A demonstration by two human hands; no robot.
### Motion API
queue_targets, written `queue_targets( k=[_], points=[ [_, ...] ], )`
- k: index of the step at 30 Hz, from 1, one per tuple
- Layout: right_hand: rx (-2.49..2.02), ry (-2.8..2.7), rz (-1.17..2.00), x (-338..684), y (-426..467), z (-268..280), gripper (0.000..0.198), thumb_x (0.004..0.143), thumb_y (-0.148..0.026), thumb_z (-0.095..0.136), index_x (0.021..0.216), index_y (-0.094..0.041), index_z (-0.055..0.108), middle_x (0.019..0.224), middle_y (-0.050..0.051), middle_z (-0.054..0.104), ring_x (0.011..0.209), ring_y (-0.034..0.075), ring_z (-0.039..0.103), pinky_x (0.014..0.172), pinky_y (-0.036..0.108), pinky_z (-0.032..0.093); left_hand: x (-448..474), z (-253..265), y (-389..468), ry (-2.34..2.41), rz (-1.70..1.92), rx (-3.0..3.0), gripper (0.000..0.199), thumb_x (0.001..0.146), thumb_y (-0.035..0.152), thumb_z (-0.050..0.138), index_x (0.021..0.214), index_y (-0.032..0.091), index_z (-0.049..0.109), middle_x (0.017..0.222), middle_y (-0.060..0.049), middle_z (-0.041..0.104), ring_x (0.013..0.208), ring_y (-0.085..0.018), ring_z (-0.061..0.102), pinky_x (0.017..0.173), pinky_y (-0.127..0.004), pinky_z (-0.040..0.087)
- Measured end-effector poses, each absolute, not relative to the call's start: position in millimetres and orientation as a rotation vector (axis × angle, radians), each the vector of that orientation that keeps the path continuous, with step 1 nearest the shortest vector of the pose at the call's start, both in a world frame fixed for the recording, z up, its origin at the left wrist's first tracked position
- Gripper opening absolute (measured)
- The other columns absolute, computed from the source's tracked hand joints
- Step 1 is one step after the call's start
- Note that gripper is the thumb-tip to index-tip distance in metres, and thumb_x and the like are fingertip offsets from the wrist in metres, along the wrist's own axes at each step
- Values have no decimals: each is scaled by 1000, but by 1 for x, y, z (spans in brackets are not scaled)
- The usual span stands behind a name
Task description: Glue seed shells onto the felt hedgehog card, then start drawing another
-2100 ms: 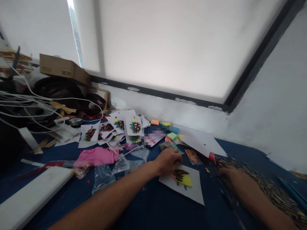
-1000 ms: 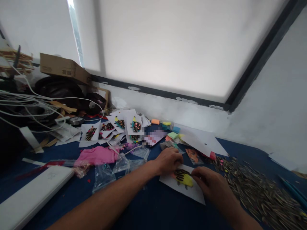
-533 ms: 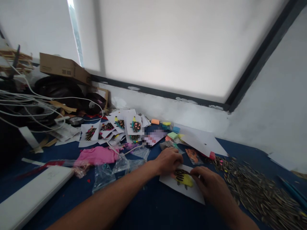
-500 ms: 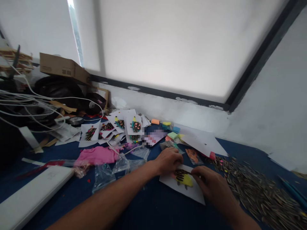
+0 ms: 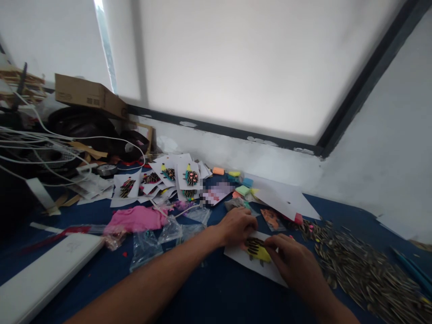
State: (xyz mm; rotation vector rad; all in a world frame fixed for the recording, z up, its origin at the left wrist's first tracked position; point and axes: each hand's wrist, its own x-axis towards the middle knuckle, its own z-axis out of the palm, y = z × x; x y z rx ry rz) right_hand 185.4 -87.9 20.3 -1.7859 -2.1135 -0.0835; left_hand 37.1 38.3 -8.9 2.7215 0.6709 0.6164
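A white paper card (image 5: 236,257) lies on the blue table, bearing a yellow clay shape (image 5: 263,255) with grey clay feet. Several dark striped sunflower seeds (image 5: 254,246) are stuck side by side in the clay. With curled fingers, my left hand (image 5: 239,225) grips the card's upper left part; its fingertips are partly hidden. My right hand (image 5: 286,254) pinches a sunflower seed at the right end of the seeded row, the seed mostly covered by the fingers. A large pile of loose sunflower seeds (image 5: 364,270) spreads to the right of this hand.
Finished seeded clay figures on cards (image 5: 191,177) lie at the back. Coloured clay blocks (image 5: 243,190), white paper (image 5: 286,202), a pink clay lump (image 5: 138,219) and clear plastic bags (image 5: 145,249) lie around. A white box (image 5: 50,279), tangled cables and a cardboard box (image 5: 89,94) occupy the left.
My right hand has shifted slightly left, bringing its pinched fingertips over the yellow clay beside the seeds. My left hand stays in place on the card.
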Motion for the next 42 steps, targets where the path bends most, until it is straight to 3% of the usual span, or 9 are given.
queue_targets(
  k=[8,18,28,42],
  points=[
    [-1817,-2134,-123,182,-86,19,22,89,-25,46,78,-23,66,73,3,67,63,17,64,56,25,41,37,-8,37,667,625,2724,15,87,16,54,89,19,68,90,-5,61,88,-17,55,80,-27,41],
    [-1835,-2211,-291,184,-83,12,27,93,-24,42,78,-24,65,74,2,66,61,15,64,52,22,37,37,-4,34,687,637,2720,17,89,31,56,87,18,67,90,-5,62,88,-19,56,80,-29,42],
    [-1878,-2295,-451,182,-82,12,22,88,-16,47,73,-24,62,69,0,61,56,12,59,47,21,27,37,-1,30,687,596,2796,11,89,26,53,89,17,60,93,-6,61,89,-19,55,82,-31,42],
    [-1887,-2332,-525,180,-81,11,22,87,-13,47,75,-24,62,72,0,62,61,12,59,48,22,26,37,-2,30,691,610,2812,10,88,26,53,94,18,55,96,-6,62,92,-20,56,84,-31,43]
  ],
)
